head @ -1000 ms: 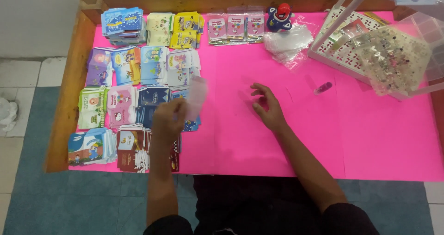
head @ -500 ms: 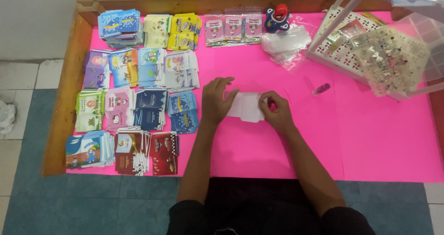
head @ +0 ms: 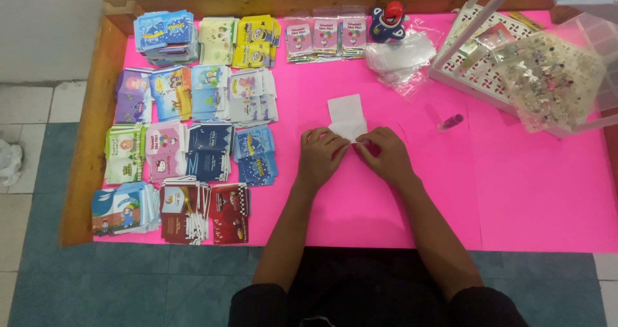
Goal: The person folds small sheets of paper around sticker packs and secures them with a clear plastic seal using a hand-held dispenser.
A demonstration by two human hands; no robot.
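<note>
The scene is lit brightly and evenly from above, and no single lamp can be located. Only soft, short shadows are cast under the forearms. A mild glare is seen on the clear plastic bags (head: 402, 56). The pink sheet (head: 528, 192) is strongly saturated. Focus is kept sharp in the centre; slight softness and bending are noticed at the edges.

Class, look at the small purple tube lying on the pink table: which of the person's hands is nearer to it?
Right. The right hand lies just left of and below the tube; the left hand is farther left, beyond the white paper both hands hold.
</note>
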